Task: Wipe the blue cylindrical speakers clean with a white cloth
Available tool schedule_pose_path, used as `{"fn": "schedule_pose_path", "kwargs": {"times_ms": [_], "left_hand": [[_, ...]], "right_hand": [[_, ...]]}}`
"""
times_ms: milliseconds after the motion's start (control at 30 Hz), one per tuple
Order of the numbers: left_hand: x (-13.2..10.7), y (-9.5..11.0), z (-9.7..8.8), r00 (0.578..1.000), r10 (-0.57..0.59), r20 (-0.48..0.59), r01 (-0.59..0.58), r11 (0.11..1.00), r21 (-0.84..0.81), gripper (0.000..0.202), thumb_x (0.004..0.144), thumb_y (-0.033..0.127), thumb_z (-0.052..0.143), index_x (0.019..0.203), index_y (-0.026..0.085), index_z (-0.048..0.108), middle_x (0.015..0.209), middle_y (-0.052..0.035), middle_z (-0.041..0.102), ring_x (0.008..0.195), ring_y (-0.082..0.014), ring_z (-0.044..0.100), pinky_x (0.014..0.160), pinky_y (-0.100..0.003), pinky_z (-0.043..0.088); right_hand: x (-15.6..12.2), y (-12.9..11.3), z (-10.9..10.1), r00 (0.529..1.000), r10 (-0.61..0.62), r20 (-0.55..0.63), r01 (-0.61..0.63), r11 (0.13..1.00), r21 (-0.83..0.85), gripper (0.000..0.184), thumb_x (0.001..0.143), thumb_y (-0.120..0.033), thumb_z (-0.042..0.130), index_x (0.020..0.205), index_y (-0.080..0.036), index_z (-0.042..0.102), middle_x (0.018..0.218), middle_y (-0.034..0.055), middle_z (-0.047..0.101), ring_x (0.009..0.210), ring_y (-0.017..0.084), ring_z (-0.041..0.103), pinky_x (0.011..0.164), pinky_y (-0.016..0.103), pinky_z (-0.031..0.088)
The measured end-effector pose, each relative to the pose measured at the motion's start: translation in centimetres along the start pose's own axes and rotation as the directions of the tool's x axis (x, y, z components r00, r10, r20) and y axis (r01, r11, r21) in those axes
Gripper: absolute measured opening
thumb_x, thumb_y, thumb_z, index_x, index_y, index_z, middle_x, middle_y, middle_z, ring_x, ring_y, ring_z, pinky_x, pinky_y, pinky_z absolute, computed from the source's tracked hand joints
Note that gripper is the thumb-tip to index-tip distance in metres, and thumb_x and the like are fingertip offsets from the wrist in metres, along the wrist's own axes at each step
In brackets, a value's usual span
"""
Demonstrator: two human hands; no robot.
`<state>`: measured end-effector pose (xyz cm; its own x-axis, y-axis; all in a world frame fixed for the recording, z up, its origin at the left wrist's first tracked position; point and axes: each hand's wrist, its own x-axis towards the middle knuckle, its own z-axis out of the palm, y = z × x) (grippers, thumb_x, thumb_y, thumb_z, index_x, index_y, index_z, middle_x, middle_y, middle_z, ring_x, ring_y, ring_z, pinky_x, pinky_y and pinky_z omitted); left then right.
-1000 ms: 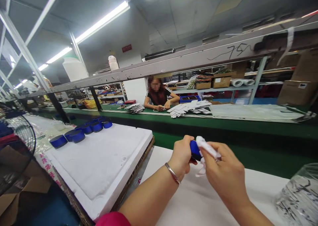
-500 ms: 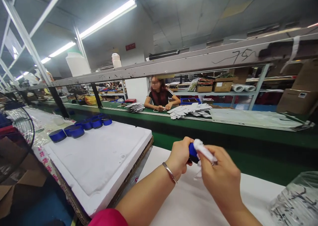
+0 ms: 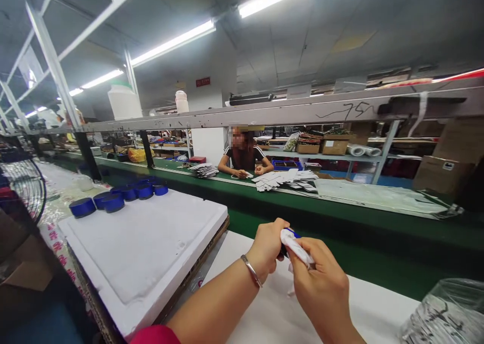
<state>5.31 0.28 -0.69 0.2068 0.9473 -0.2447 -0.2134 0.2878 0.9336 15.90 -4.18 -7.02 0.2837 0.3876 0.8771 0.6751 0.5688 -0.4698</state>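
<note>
My left hand (image 3: 266,245), with a silver bangle (image 3: 251,271) on its wrist, grips a blue cylindrical piece (image 3: 291,231), and most of the piece is hidden by my fingers and the cloth. My right hand (image 3: 321,278) pinches a white cloth (image 3: 297,247) and presses it against the blue piece. Both hands are held just above a white work surface (image 3: 287,308). To their left, several matching blue cylinders (image 3: 112,202) stand in a group on a white foam board (image 3: 139,253).
A crumpled clear plastic bag (image 3: 446,319) lies at the lower right. A metal fan guard (image 3: 26,190) stands at the far left. Across a green bench, a co-worker (image 3: 244,157) sits beside stacks of white die-cut card (image 3: 282,180), below a long shelf (image 3: 264,117).
The white cloth now covers more of the blue piece. Both hands sit lower in the picture, and the whole scene has shifted as the head view tilted.
</note>
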Motion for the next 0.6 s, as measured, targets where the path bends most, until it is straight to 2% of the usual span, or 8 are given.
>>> {"fn": "schedule_pose_path", "kwargs": {"times_ms": [67, 167, 267, 333, 400, 433, 500, 600], "left_hand": [[-0.1, 0.1, -0.1, 1.0, 0.004, 0.0, -0.004, 1.0, -0.004, 0.031, 0.098, 0.022, 0.057, 0.067, 0.019, 0.059, 0.059, 0.0017, 0.048, 0.05, -0.0114, 0.038, 0.049, -0.027, 0.021], [-0.2, 0.3, -0.2, 1.0, -0.001, 0.01, 0.001, 1.0, -0.004, 0.029, 0.099, 0.021, 0.057, 0.07, 0.018, 0.061, 0.06, 0.0025, 0.049, 0.05, -0.011, 0.039, 0.05, -0.027, 0.02], [-0.7, 0.5, -0.1, 1.0, -0.012, 0.022, 0.012, 1.0, -0.002, 0.029, 0.1, 0.022, 0.056, 0.072, 0.018, 0.059, 0.06, 0.003, 0.049, 0.046, -0.0097, 0.041, 0.05, -0.027, 0.018], [-1.4, 0.8, 0.1, 0.996, -0.046, 0.077, 0.046, 0.999, 0.002, 0.027, 0.102, 0.024, 0.054, 0.077, 0.017, 0.065, 0.063, 0.0, 0.057, 0.045, -0.0124, 0.053, 0.05, -0.028, 0.018], [-2.2, 1.2, 0.1, 0.978, -0.117, 0.17, 0.123, 0.992, -0.021, 0.031, 0.104, 0.029, 0.051, 0.085, 0.014, 0.071, 0.069, -0.0051, 0.066, 0.048, -0.017, 0.064, 0.05, -0.028, 0.02], [-2.6, 1.4, 0.1, 0.965, -0.156, 0.209, 0.168, 0.985, -0.043, 0.035, 0.106, 0.031, 0.049, 0.087, 0.013, 0.073, 0.071, -0.0071, 0.068, 0.049, -0.0182, 0.067, 0.049, -0.027, 0.022], [-3.0, 1.9, -0.1, 0.947, -0.211, 0.243, 0.24, 0.966, -0.096, 0.04, 0.109, 0.033, 0.045, 0.088, 0.011, 0.071, 0.071, -0.0088, 0.069, 0.05, -0.0184, 0.069, 0.049, -0.025, 0.024], [-3.1, 2.5, -0.5, 0.94, -0.234, 0.247, 0.273, 0.953, -0.135, 0.045, 0.113, 0.035, 0.041, 0.089, 0.011, 0.07, 0.07, -0.0097, 0.069, 0.051, -0.0186, 0.07, 0.047, -0.024, 0.025]], "right_hand": [[0.0, -0.3, 0.0, 0.999, 0.052, 0.002, -0.052, 0.999, 0.011, 0.025, 0.104, -0.044, 0.07, 0.09, -0.026, 0.082, 0.087, 0.004, 0.077, 0.063, 0.02, 0.067, 0.056, 0.031, 0.052], [0.1, -0.8, 0.2, 0.989, 0.147, 0.002, -0.147, 0.989, 0.026, 0.03, 0.098, -0.052, 0.071, 0.088, -0.026, 0.083, 0.09, 0.007, 0.078, 0.069, 0.022, 0.069, 0.062, 0.033, 0.056], [1.2, -1.0, -0.3, 0.954, 0.3, 0.007, -0.3, 0.953, 0.05, 0.038, 0.084, -0.063, 0.074, 0.081, -0.026, 0.082, 0.083, 0.009, 0.076, 0.065, 0.025, 0.067, 0.059, 0.037, 0.056], [2.7, -0.8, -1.4, 0.889, 0.455, -0.052, -0.451, 0.89, 0.071, 0.042, 0.071, -0.066, 0.079, 0.078, -0.024, 0.08, 0.068, 0.0078, 0.069, 0.053, 0.024, 0.059, 0.047, 0.037, 0.047], [4.5, -0.7, -3.0, 0.788, 0.607, -0.102, -0.596, 0.794, 0.122, 0.047, 0.062, -0.065, 0.087, 0.082, -0.023, 0.081, 0.061, 0.0067, 0.066, 0.045, 0.023, 0.052, 0.039, 0.035, 0.037], [5.3, -0.8, -3.8, 0.738, 0.663, -0.129, -0.643, 0.748, 0.166, 0.049, 0.058, -0.064, 0.089, 0.084, -0.024, 0.08, 0.063, 0.0067, 0.067, 0.045, 0.024, 0.052, 0.038, 0.035, 0.037], [6.6, -1.1, -5.0, 0.664, 0.732, -0.152, -0.689, 0.678, 0.258, 0.057, 0.05, -0.066, 0.092, 0.089, -0.027, 0.078, 0.077, 0.0079, 0.075, 0.055, 0.026, 0.061, 0.043, 0.037, 0.047], [7.1, -1.7, -5.7, 0.606, 0.785, -0.128, -0.723, 0.61, 0.325, 0.065, 0.043, -0.064, 0.096, 0.094, -0.029, 0.08, 0.087, 0.0076, 0.078, 0.064, 0.028, 0.066, 0.046, 0.037, 0.052]]}}
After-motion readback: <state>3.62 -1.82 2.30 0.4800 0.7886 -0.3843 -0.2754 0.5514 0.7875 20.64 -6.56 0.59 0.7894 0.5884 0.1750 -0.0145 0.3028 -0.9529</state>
